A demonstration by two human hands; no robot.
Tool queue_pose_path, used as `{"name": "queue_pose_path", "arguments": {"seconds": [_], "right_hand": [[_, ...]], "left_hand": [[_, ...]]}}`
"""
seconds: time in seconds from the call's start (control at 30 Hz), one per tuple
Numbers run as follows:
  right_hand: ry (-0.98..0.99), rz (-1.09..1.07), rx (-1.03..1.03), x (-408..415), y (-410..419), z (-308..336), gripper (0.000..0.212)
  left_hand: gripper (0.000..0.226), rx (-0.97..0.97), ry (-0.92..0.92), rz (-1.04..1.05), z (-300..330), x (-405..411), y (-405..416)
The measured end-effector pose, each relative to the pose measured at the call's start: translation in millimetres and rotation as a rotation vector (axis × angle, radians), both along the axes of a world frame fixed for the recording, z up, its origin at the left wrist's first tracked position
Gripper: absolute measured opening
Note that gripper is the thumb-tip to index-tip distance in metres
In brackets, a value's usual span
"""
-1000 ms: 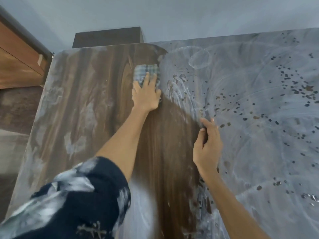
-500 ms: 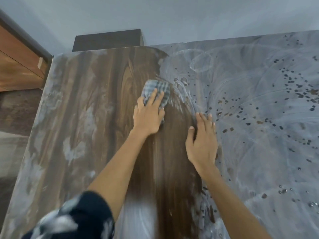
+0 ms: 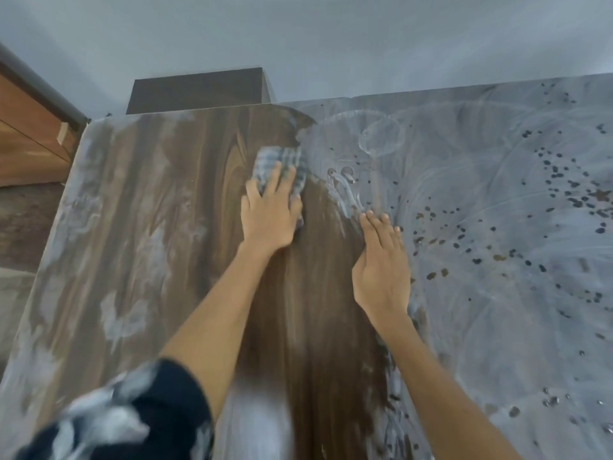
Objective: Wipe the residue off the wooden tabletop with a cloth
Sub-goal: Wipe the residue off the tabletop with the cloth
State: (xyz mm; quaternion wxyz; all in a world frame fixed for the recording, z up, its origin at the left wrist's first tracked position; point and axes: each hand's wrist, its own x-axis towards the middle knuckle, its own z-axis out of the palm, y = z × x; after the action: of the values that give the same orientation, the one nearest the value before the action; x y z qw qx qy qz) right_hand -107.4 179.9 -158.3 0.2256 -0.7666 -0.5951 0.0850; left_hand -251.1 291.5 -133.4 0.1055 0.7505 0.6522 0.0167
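Wooden tabletop (image 3: 166, 200), checked cloth (image 3: 280, 159) under left hand (image 3: 270, 219)

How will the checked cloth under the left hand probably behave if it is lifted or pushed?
Probably floppy: the cloth lies crumpled under the left hand, so it would droop when lifted. Pushed flat, it likely slides easily, since the tabletop looks smooth and the whitish residue is smeared. It looks thin, so it is probably light and may bunch up.

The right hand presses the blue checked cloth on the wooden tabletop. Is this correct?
No. In the head view the left hand presses the blue checked cloth on the wooden tabletop; the right hand lies flat beside it, holding nothing.
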Motion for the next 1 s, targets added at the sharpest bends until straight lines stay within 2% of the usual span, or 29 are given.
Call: {"name": "queue_pose_path", "arguments": {"seconds": [0.07, 0.1, 0.23, 0.3, 0.4, 0.5, 0.57, 0.63, 0.77, 0.83, 0.9, 1.0], "right_hand": [[-0.01, -0.004, -0.004, 0, 0, 0, 0.048], [-0.01, -0.01, -0.003, 0, 0, 0, 0.048], [0.044, -0.045, 0.009, -1, 0, -2, 0.048], [0.11, -0.08, 0.025, -2, 0, -1, 0.044], [0.099, -0.079, 0.042, -3, 1, -1, 0.044], [0.075, -0.087, 0.034, -3, 2, 0, 0.045], [0.068, -0.091, 0.037, -3, 3, -1, 0.045], [0.07, -0.1, 0.038, -3, 2, -2, 0.048], [0.071, -0.1, 0.055, -4, 1, -3, 0.051], [0.08, -0.1, 0.072, -4, 1, -2, 0.052], [0.09, -0.105, 0.087, -4, 2, -2, 0.052], [0.105, -0.105, 0.096, -4, 1, -3, 0.051]], "left_hand": [[0.051, -0.034, -0.032, 0.059, 1, 17, 30], [0.052, -0.027, -0.038, 0.011, 2, 28, 31], [0.051, 0.063, -0.059, -0.482, -3, 43, -35], [0.053, 0.076, -0.052, -0.566, -2, 31, -40], [0.049, 0.097, 0.056, -0.353, -5, 18, 14], [0.05, -0.006, -0.011, -0.011, 0, 19, 74], [0.051, -0.044, -0.031, 0.073, 0, 30, 83], [0.052, -0.053, -0.037, -0.049, -1, 42, 60], [0.054, 0.057, -0.049, -0.585, -8, 33, -16], [0.055, 0.079, -0.01, -0.699, -4, 21, -8], [0.054, 0.117, 0.098, -0.657, -4, 16, 23], [0.051, 0.057, 0.124, -0.291, 0, 11, 86]]}}
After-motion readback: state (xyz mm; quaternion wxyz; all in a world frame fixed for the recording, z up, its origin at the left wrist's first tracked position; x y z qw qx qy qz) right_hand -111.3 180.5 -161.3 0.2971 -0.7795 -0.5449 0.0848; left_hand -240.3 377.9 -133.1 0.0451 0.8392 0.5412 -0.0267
